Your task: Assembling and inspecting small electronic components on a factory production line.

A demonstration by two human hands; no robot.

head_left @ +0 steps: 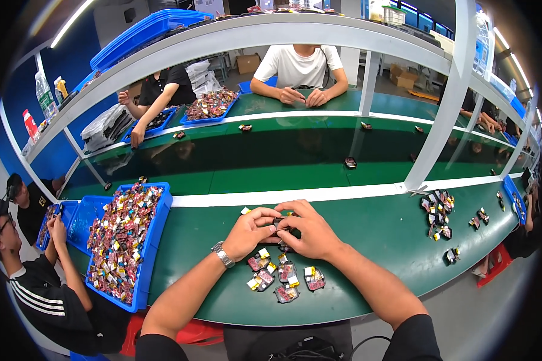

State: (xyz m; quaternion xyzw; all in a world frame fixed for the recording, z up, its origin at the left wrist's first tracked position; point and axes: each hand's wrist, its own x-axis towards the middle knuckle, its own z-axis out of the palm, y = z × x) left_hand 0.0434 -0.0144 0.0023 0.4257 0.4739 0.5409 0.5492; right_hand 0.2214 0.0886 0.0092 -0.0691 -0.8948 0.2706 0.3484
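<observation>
My left hand (pixel 249 231) and my right hand (pixel 308 230) meet over the green bench, both pinching one small dark part (pixel 281 222) between their fingertips. A metal watch sits on my left wrist. Just below my hands lies a cluster of several small red and dark parts with yellow tabs (pixel 282 277). One yellow-tabbed piece (pixel 245 210) lies beside my left thumb.
A blue tray (pixel 152 240) heaped with the same small parts stands at my left. A green conveyor belt (pixel 271 156) runs across, carrying scattered single parts. More parts lie in a pile at the right (pixel 438 210). Other people sit opposite and to my left. White frame posts rise at the right.
</observation>
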